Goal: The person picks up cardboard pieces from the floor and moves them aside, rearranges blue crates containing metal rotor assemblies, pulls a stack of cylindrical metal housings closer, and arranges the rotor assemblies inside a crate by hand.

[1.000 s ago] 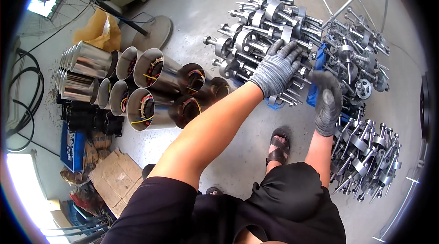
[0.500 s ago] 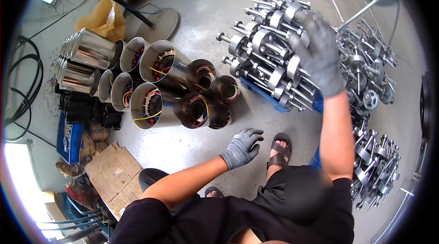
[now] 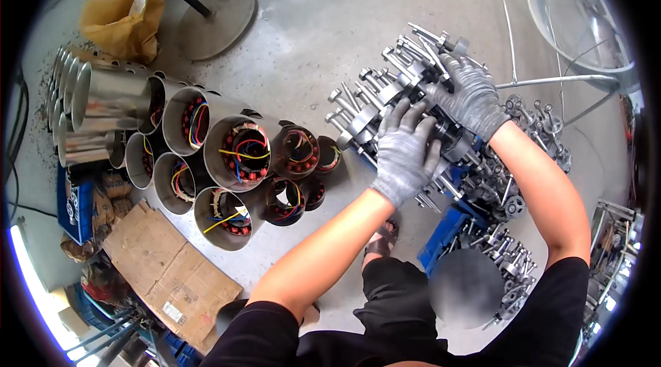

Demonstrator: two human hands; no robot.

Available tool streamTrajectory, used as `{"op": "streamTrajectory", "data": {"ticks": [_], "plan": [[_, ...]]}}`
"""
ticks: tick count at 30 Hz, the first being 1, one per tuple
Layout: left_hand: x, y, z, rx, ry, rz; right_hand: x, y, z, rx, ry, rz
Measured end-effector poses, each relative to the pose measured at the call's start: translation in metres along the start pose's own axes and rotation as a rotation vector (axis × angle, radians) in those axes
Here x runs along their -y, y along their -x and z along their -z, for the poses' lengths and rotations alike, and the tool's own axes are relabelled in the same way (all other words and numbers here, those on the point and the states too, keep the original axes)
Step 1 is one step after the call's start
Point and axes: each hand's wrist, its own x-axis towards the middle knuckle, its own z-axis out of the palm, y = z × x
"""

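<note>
A pile of metal rotors with shafts [image 3: 365, 119] is stacked in front of me, silvery rods and cylinders pointing many ways. Both my hands wear grey gloves and are on this pile. My left hand [image 3: 403, 157] lies over the near side of the stack, back up, its fingers spread and bent over the metal. Farther right, my right hand [image 3: 471, 95] curls over a rotor at the upper right part of the pile. Its fingertips are partly hidden among the shafts.
At left stand steel cylinders [image 3: 237, 153] with coloured wires inside. A cardboard sheet [image 3: 165, 267], a yellow bag [image 3: 124, 19] and a round stand base [image 3: 220, 23] lie around them. Right of the pile are a blue crate [image 3: 444, 236], more metal parts [image 3: 513, 205] and a metal-framed round object [image 3: 578, 16].
My left hand has moved up and right from above the floor onto the pile. My right hand has lowered onto the rotors. The view has shifted.
</note>
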Motion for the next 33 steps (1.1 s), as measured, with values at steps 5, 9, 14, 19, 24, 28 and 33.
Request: {"op": "streamTrajectory", "data": {"ticks": [5, 9, 14, 19, 24, 28, 33], "plan": [[-0.005, -0.009, -0.03, 0.188, -0.188, 0.02, -0.031, -0.004, -0.02, -0.177, -0.102, -0.086], [-0.004, -0.003, -0.025, 0.244, -0.276, 0.07, -0.022, -0.009, -0.025, -0.301, -0.162, -0.023], [0.001, 0.008, -0.032, 0.244, -0.334, 0.067, -0.026, -0.014, -0.018, -0.169, -0.235, -0.042], [0.005, 0.011, -0.032, 0.251, -0.304, 0.06, -0.027, -0.017, -0.013, -0.17, -0.237, -0.026], [0.016, 0.013, -0.029, 0.263, -0.286, 0.049, -0.025, -0.024, -0.009, -0.189, -0.223, 0.01], [0.016, 0.018, -0.028, 0.308, -0.292, 0.068, -0.026, -0.026, -0.012, -0.17, -0.231, 0.06], [0.012, 0.012, -0.021, 0.35, -0.199, 0.096, -0.029, -0.023, -0.009, -0.135, -0.21, 0.087]]}}
